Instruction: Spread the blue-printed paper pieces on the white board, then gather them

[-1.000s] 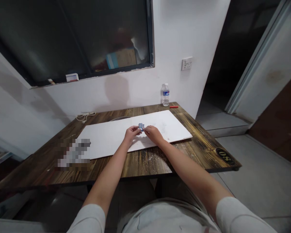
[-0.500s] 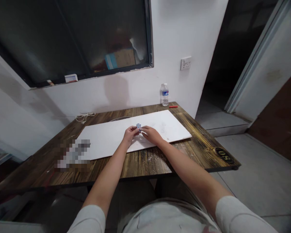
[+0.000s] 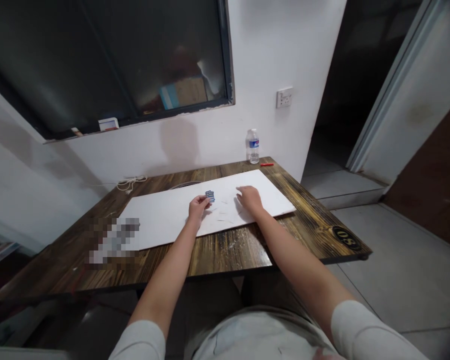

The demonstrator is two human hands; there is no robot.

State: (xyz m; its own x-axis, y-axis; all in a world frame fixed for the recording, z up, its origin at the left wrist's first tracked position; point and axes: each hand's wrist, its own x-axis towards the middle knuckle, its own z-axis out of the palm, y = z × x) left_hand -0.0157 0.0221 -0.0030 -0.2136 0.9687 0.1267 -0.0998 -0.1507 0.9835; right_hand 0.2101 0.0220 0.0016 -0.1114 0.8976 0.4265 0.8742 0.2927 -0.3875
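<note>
My left hand (image 3: 198,208) pinches a small flat blue-and-dark piece (image 3: 210,196) with outlined edges, held upright just above the white board (image 3: 165,212). What the piece depicts is too small to make out. To its right, my right hand (image 3: 249,199) is over the same board, apart from the piece. Its fingers are partly bent and spread, and nothing shows between them. Several thin slivers (image 3: 222,213) lie on the board between my hands.
The board rests on a dark wooden table (image 3: 232,255). Toward the back stand a plastic bottle (image 3: 254,146) and a red pen-like stick (image 3: 267,164). A white cable (image 3: 129,183) lies at the back left. A blurred patch (image 3: 116,240) covers something at the left.
My right hand has let go of the blue piece and moved right. My left hand has shifted slightly left with the piece, which shows more fully. The slivers between the hands are now visible.
</note>
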